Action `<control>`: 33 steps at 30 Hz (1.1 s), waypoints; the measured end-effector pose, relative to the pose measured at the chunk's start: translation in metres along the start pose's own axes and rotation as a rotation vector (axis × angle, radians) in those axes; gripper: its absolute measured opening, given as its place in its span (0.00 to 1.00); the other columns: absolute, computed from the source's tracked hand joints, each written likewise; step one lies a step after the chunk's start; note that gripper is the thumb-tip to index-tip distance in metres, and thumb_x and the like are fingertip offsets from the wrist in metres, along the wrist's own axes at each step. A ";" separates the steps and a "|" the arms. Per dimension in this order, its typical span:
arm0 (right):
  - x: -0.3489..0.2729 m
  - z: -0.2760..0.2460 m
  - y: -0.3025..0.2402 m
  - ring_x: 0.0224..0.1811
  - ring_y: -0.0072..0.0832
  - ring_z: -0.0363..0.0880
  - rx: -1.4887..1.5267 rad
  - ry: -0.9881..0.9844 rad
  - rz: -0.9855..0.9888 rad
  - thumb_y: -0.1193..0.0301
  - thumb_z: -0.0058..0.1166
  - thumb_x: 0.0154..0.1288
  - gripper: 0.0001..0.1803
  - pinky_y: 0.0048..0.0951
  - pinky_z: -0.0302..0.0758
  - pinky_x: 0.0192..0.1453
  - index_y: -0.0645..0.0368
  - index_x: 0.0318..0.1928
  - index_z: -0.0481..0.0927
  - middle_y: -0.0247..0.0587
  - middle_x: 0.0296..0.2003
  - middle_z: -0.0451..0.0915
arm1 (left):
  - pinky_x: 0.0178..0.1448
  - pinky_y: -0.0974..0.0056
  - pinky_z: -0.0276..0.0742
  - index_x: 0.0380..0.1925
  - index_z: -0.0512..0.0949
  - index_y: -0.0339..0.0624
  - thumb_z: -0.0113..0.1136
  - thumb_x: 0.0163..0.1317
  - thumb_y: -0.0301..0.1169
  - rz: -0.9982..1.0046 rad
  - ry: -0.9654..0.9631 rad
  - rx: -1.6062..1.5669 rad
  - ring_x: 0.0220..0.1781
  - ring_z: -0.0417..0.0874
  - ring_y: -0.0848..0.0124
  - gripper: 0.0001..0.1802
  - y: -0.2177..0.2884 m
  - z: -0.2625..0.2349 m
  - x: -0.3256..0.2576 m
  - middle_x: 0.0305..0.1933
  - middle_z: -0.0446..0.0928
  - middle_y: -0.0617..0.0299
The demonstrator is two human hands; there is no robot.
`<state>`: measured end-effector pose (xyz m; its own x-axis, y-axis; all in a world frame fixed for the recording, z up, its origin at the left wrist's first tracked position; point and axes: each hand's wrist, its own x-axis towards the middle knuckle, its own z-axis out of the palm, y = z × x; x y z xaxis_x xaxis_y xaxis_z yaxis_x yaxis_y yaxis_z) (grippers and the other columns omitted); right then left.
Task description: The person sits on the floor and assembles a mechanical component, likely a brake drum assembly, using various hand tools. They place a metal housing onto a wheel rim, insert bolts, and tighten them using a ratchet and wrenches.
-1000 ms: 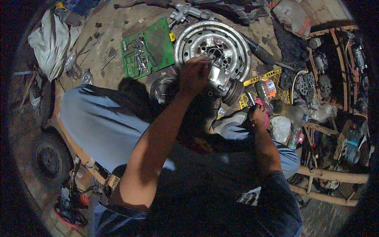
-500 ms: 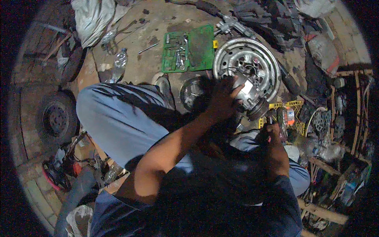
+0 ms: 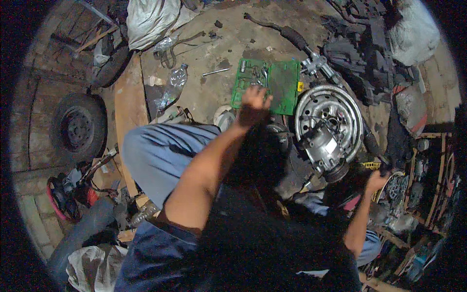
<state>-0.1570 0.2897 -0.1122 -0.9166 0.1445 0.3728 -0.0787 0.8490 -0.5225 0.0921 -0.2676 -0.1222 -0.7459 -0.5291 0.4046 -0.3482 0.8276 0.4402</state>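
My left hand [image 3: 254, 104] reaches over the near side of an open green socket set case [image 3: 284, 82], its fingers apart. Shiny sockets and a ratchet-like tool [image 3: 265, 73] lie in the case just beyond the fingertips. My right hand [image 3: 376, 181] is off to the right, its fingers closed around something dark, too blurred to make out. Between the hands, a silver alternator-like part [image 3: 322, 146] with a dark pulley [image 3: 335, 173] rests tilted on a steel wheel rim [image 3: 357, 112]. Neither hand touches that part.
A thin metal rod [image 3: 215, 71] and a clear plastic bottle [image 3: 175, 82] lie on the floor to the left. A steering-rack-like assembly [image 3: 294, 39] lies behind the rim. At the far left leans a tyred wheel [image 3: 78, 126]. Yellow plastic pieces [image 3: 372, 165] and wooden slats [image 3: 440, 170] are at the right.
My left hand has left the alternator-like part and moved to the green case. The right hand has swung outward to the right. The whole view has shifted, too.
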 end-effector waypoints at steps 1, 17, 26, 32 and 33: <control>0.029 -0.012 0.009 0.56 0.53 0.78 -0.015 0.093 -0.089 0.68 0.58 0.58 0.31 0.43 0.71 0.65 0.74 0.60 0.74 0.64 0.54 0.79 | 0.60 0.43 0.74 0.53 0.78 0.42 0.61 0.64 0.44 -0.077 -0.098 0.077 0.57 0.76 0.47 0.23 -0.025 0.002 0.017 0.55 0.77 0.48; 0.021 -0.149 -0.013 0.64 0.43 0.67 -0.316 0.011 -0.419 0.76 0.62 0.64 0.33 0.43 0.63 0.70 0.68 0.67 0.65 0.51 0.61 0.69 | 0.58 0.45 0.75 0.53 0.76 0.54 0.54 0.65 0.33 -0.309 -0.493 0.674 0.60 0.76 0.59 0.16 -0.299 0.047 0.052 0.56 0.79 0.66; -0.003 -0.130 -0.062 0.60 0.36 0.69 0.085 -0.052 -0.032 0.74 0.59 0.67 0.32 0.36 0.66 0.67 0.67 0.67 0.60 0.48 0.62 0.66 | 0.53 0.47 0.81 0.52 0.75 0.42 0.49 0.68 0.31 -0.352 -0.573 0.648 0.54 0.82 0.49 0.15 -0.280 0.059 0.060 0.50 0.82 0.53; 0.005 -0.125 -0.093 0.56 0.33 0.71 0.154 -0.071 0.106 0.76 0.59 0.66 0.32 0.32 0.71 0.59 0.66 0.67 0.61 0.46 0.58 0.70 | 0.52 0.48 0.82 0.53 0.74 0.40 0.51 0.68 0.30 -0.597 -0.644 0.531 0.51 0.85 0.45 0.15 -0.311 0.038 0.013 0.48 0.82 0.43; -0.007 -0.118 -0.135 0.56 0.33 0.71 0.267 -0.084 0.197 0.77 0.60 0.65 0.32 0.32 0.71 0.59 0.66 0.66 0.61 0.46 0.57 0.70 | 0.53 0.47 0.81 0.56 0.73 0.40 0.52 0.66 0.29 -0.600 -0.608 0.542 0.51 0.84 0.43 0.18 -0.314 0.029 0.005 0.46 0.83 0.41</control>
<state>-0.0935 0.2338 0.0461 -0.9527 0.2401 0.1862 0.0128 0.6441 -0.7648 0.1812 -0.5247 -0.2819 -0.4728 -0.8259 -0.3072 -0.8591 0.5096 -0.0479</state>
